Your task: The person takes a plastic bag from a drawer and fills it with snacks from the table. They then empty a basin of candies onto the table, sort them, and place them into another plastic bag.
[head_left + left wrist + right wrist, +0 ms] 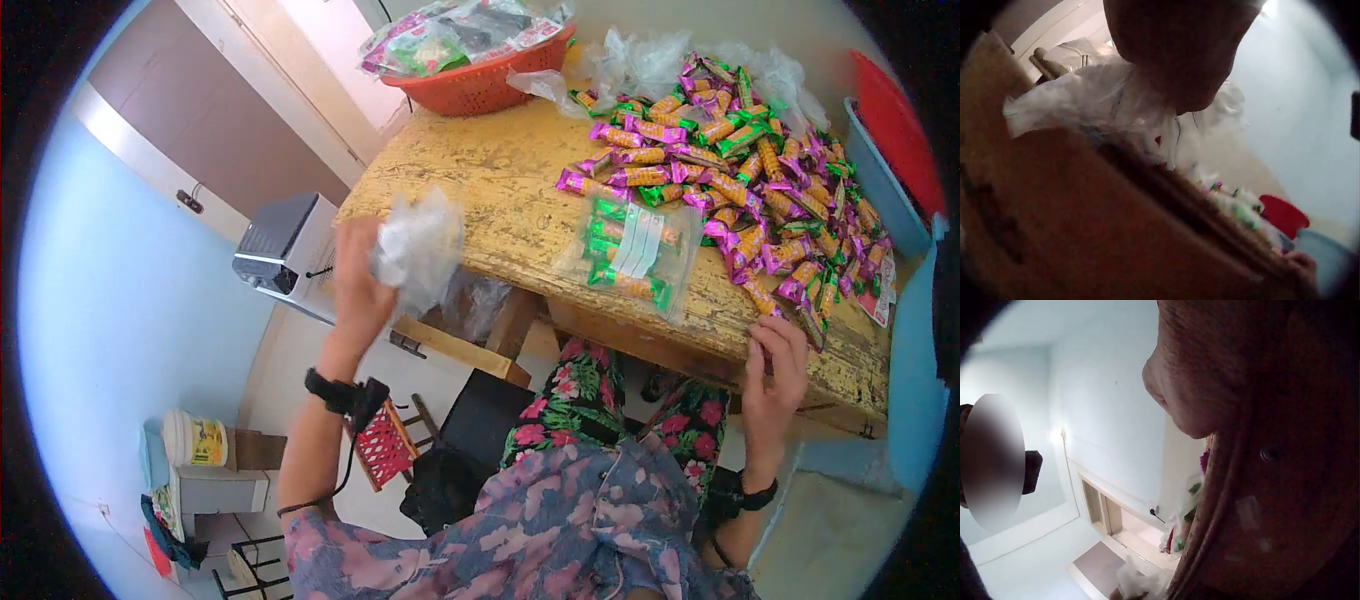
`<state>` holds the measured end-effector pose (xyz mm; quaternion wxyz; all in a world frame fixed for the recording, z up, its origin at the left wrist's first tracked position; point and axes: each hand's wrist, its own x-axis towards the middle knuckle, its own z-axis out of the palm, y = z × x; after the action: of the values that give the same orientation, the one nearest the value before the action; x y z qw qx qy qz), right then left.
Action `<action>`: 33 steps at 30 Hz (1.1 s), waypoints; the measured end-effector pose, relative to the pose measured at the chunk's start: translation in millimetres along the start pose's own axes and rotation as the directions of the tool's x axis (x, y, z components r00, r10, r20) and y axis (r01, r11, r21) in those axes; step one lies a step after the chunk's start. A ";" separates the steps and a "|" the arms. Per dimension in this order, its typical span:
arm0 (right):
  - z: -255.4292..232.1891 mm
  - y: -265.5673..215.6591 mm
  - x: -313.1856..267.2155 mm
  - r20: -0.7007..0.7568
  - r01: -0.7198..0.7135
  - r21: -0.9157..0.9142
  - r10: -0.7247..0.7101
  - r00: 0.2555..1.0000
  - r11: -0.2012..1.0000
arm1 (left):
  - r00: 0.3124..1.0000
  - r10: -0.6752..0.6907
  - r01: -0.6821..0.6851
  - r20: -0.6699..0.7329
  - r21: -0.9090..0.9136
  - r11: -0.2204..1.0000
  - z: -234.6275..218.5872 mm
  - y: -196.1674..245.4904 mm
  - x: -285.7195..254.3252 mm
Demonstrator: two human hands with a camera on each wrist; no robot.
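Observation:
My left hand (362, 270) grips a crumpled bunch of clear plastic bags (420, 245) at the left end of the table, above an open drawer (455, 338). In the left wrist view the bags (1079, 100) spread out below the hand. My right hand (778, 375) rests with relaxed fingers on the table's front edge, beside the lowest of the wrapped snacks. A clear pouch (632, 258) with a white label and several green-ended snacks inside lies flat near the front edge, between the hands.
A large heap of purple and green wrapped snacks (740, 170) covers the right side of the worn yellow table (500, 165). Behind stand an orange basket (480, 85) of packaging and loose clear plastic (640, 60). A blue tub (890, 190) and red lid (900, 120) border the right.

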<state>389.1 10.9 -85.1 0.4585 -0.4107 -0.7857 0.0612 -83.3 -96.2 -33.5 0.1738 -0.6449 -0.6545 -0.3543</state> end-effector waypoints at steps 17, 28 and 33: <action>-3.6 -2.8 0.4 -0.011 -0.014 0.008 0.014 1.000 1.000 | 0.290 -0.325 0.109 0.900 0.306 0.946 79.3 -33.7 -21.0; -8.7 1.1 0.6 -0.033 0.003 0.070 -0.001 0.999 0.998 | 0.215 -0.226 0.061 0.950 0.218 0.974 49.5 26.2 28.2; -9.4 4.2 2.1 -0.027 0.029 0.053 -0.028 0.999 0.998 | 0.569 -0.064 0.028 0.820 0.058 0.998 11.6 2.9 9.5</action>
<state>398.4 12.5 -80.2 0.4803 -0.3880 -0.7835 0.0701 -78.9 -81.5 -34.3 -0.1465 -0.7150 -0.6836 -0.0067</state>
